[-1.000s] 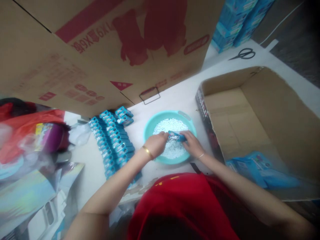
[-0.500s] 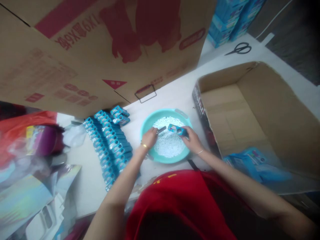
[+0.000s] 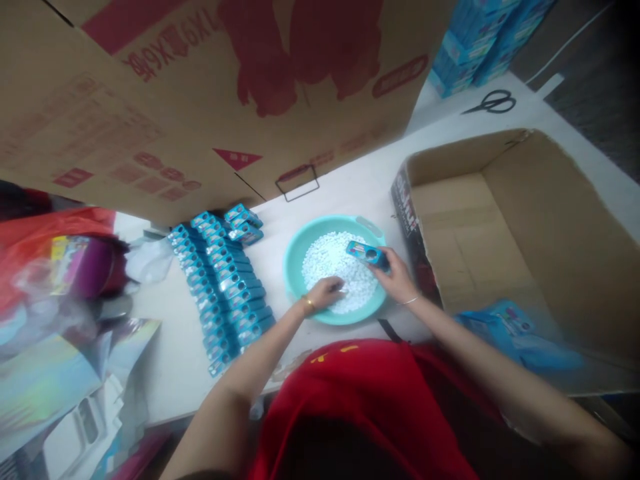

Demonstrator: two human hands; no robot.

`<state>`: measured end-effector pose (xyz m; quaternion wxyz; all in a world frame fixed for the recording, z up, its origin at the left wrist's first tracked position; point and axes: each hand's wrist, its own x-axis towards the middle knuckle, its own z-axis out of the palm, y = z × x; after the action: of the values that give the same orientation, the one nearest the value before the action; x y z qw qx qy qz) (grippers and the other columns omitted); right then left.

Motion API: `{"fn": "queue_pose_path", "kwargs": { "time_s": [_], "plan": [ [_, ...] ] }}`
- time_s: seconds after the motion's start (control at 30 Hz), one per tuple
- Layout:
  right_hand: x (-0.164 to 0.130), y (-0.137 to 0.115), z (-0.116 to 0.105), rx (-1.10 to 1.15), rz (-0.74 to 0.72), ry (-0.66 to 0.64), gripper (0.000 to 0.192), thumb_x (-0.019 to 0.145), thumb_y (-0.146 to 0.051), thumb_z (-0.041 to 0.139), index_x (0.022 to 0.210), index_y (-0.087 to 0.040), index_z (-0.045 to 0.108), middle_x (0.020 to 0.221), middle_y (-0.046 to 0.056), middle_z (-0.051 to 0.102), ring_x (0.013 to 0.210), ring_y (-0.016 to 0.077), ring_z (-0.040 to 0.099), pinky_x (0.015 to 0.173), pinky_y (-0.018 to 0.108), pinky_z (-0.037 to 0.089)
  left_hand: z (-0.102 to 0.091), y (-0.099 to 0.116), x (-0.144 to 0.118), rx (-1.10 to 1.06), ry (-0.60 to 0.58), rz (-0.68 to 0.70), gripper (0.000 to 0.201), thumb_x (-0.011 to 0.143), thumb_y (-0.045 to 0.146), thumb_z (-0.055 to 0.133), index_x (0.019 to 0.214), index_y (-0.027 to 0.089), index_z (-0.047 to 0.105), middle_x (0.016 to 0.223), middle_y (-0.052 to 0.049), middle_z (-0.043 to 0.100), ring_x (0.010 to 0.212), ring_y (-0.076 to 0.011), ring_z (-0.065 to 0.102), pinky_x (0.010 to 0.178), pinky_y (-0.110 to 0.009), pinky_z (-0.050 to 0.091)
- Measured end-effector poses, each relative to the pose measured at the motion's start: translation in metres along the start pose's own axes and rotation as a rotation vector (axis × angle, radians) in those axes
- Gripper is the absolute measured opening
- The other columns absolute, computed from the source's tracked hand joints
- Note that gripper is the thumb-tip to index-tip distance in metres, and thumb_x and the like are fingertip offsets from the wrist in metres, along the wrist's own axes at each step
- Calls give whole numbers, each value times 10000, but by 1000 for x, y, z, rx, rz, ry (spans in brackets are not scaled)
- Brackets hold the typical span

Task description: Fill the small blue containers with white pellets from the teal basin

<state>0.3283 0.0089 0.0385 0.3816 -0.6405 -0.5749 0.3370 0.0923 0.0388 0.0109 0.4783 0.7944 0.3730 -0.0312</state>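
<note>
A turquoise basin holds a heap of small white pellets. My left hand is lowered onto the pellets at the near side, its fingers closed. Something small and shiny shows at its fingertips, most likely the slim metallic tool from the earlier view; most of it is hidden. Above the basin's right side, my right hand grips a small blue box by one end. A round dark opening shows on the box's upper face.
Rows of similar blue boxes stand left of the basin. A large carton rises behind, and an open carton with blue packaging sits right. Black scissors lie at the back. Plastic bags clutter the left.
My left hand has moved down and right into the pellets, taking the slim metallic tool out of clear view. My right hand with the blue box has shifted slightly right. The whole view moved a little.
</note>
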Motion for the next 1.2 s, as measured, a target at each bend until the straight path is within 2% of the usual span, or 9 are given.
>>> {"fn": "queue_pose_path", "kwargs": {
  "time_s": [0.17, 0.37, 0.57, 0.67, 0.83, 0.9, 1.0, 1.1, 1.2],
  "plan": [
    [-2, 2, 1, -9, -30, -14, 348, 832, -347, 560, 1146, -216, 489, 1081, 90, 594, 1004, 255, 575, 886, 406, 469, -50, 26, -28, -210, 122, 69, 268, 840, 331, 569, 1021, 136, 594, 940, -58, 635, 798, -133, 563, 742, -252, 464],
    [-12, -1, 6, -42, -146, -118, 404, 794, -160, 492, 1193, -224, 472, 1155, 100, 563, 1102, 262, 534, 960, 459, 439, -115, 85, -35, 132, 85, 57, 185, 837, 228, 546, 996, 150, 601, 898, -59, 633, 786, -154, 579, 731, -267, 465],
    [-20, 1, 21, -33, -212, -131, 450, 775, -108, 478, 1206, -232, 457, 1170, 88, 569, 1144, 257, 513, 1082, 528, 318, -120, 152, -21, 697, -87, -166, 226, 900, 155, 374, 1016, 120, 564, 951, -117, 609, 760, -211, 635, 632, -304, 482],
    [-19, -3, 23, -3, -162, -108, 390, 795, -149, 499, 1180, -211, 475, 1147, 101, 577, 1125, 261, 521, 1063, 529, 340, -128, 175, -27, 799, -113, -163, 261, 907, 123, 324, 1037, 124, 551, 981, -114, 585, 750, -203, 640, 615, -298, 484],
    [-22, -42, 5, 85, -30, -168, 327, 873, -276, 463, 1193, -210, 463, 1190, 77, 563, 1145, 218, 523, 999, 396, 438, -153, 150, -37, 484, -7, 23, 332, 819, 377, 560, 1121, 243, 534, 1109, -64, 557, 854, -205, 619, 722, -312, 497],
    [-23, -56, 0, 51, -11, -190, 333, 883, -360, 485, 1203, -276, 450, 1191, 8, 574, 1120, 184, 544, 983, 331, 458, -146, 126, -27, 299, 56, 94, 541, 738, 491, 624, 1212, 265, 492, 1206, -78, 518, 955, -244, 595, 780, -340, 493],
    [-23, -68, -14, 57, -10, -249, 386, 874, -440, 513, 1235, -340, 415, 1218, -28, 569, 1131, 184, 542, 993, 341, 463, -123, 109, -15, 133, 0, 93, 426, 762, 496, 589, 1111, 255, 550, 1038, -74, 589, 872, -233, 590, 762, -341, 485],
    [-32, -73, -59, 19, -19, -142, 617, 813, -456, 604, 1347, -291, 344, 1366, 60, 461, 1272, 260, 430, 1084, 455, 371, -113, 112, -22, 94, 59, 78, 282, 819, 428, 550, 1032, 243, 566, 927, -55, 607, 831, -200, 574, 768, -312, 471],
    [-56, -47, -127, -85, 230, 175, 639, 666, -425, 755, 1233, -256, 516, 1287, 141, 505, 1304, 392, 340, 1105, 621, 218, -124, 94, -37, 116, 363, 21, 325, 819, 403, 575, 1078, 212, 533, 957, -47, 605, 854, -179, 564, 789, -288, 459]
  ]
}}
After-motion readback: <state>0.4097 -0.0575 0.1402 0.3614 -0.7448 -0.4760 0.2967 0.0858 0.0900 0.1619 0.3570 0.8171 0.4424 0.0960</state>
